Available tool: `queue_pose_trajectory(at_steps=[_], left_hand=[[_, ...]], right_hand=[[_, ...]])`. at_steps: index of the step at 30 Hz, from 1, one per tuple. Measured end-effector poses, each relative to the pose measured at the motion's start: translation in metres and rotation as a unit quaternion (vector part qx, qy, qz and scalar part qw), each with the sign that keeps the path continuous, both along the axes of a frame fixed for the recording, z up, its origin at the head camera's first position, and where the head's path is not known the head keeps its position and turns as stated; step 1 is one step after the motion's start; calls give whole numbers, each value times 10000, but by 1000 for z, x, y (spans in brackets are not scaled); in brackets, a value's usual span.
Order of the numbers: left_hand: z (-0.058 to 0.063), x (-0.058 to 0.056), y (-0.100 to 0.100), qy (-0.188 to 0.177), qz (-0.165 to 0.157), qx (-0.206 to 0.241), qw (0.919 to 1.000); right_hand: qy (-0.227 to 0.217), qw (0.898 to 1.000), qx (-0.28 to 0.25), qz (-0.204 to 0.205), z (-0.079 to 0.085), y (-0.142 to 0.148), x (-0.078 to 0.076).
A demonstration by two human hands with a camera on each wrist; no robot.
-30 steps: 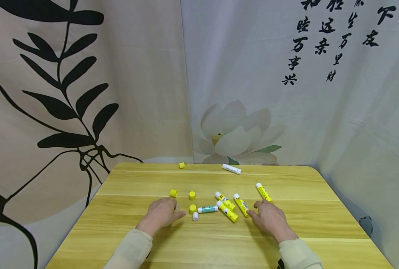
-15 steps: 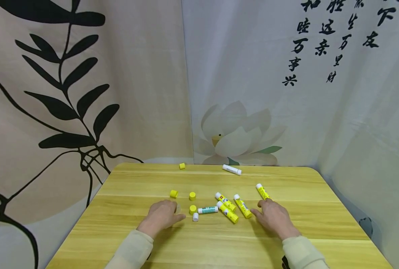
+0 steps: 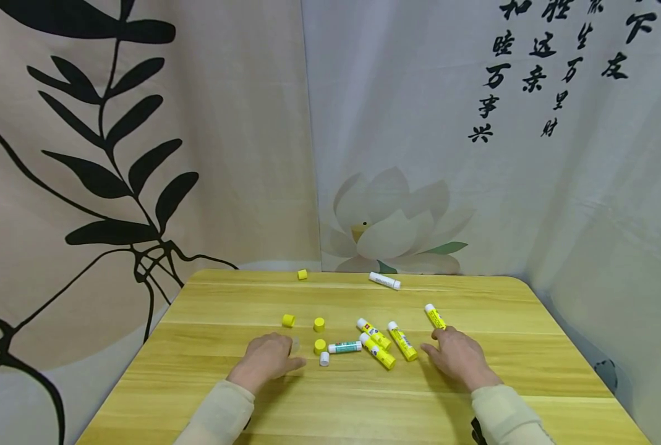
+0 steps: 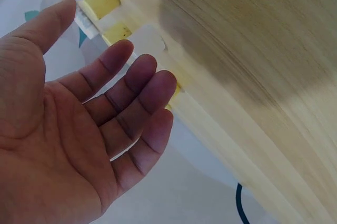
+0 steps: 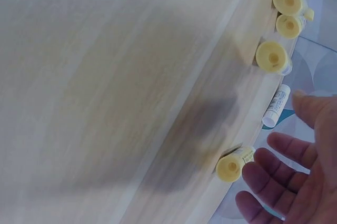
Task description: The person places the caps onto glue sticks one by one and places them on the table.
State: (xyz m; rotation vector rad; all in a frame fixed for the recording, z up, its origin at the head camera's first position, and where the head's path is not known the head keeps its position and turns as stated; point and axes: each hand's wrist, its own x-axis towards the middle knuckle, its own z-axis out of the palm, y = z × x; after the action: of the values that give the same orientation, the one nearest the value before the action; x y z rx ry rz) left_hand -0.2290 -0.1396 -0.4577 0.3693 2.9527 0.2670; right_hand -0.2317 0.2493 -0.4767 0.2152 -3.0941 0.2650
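My left hand (image 3: 267, 358) hovers over the left part of the table, fingers relaxed and holding nothing. A pale translucent round piece (image 4: 147, 40) lies just beyond its fingertips in the left wrist view. Yellow caps (image 3: 288, 321) and a small white cap (image 3: 324, 359) lie around it. On the right, my right hand (image 3: 459, 358) has loosely bent fingers with nothing between them. Past its fingertips lies a yellow glue stick (image 3: 434, 316), its lower end hidden in the head view. Another yellow glue stick (image 3: 402, 341) lies left of the thumb.
Two yellow glue sticks (image 3: 378, 352) lie side by side mid-table, next to a teal-and-white glue stick (image 3: 344, 348). A white glue stick (image 3: 384, 280) and a yellow cap (image 3: 302, 274) sit near the back edge of the wooden table (image 3: 330, 408). Printed curtains hang behind.
My right hand has drifted a little to the right, away from the yellow glue stick by its thumb. The left hand has barely moved. The glue sticks and caps stay in place.
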Motion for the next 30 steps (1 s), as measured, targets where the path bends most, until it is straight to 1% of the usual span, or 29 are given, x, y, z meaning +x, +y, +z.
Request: queue_pose_trajectory(at_steps=[4, 11, 17, 25, 30], left_hand=[[0, 1, 1, -22, 30, -45, 10000], [0, 2, 1, 9, 29, -32, 10000], [0, 2, 2, 47, 38, -44, 10000], [1, 3, 4, -70, 73, -108, 9999], [0, 1, 4, -123, 97, -148, 9998]], right_hand=[[4, 10000, -59, -29, 1, 3, -1], [25, 10000, -5, 21, 5, 8, -2], [-22, 10000, -18, -23, 4, 12, -5], [-126, 9998, -14, -125, 3, 18, -9], [-183, 9996, -64, -183, 3, 21, -12]])
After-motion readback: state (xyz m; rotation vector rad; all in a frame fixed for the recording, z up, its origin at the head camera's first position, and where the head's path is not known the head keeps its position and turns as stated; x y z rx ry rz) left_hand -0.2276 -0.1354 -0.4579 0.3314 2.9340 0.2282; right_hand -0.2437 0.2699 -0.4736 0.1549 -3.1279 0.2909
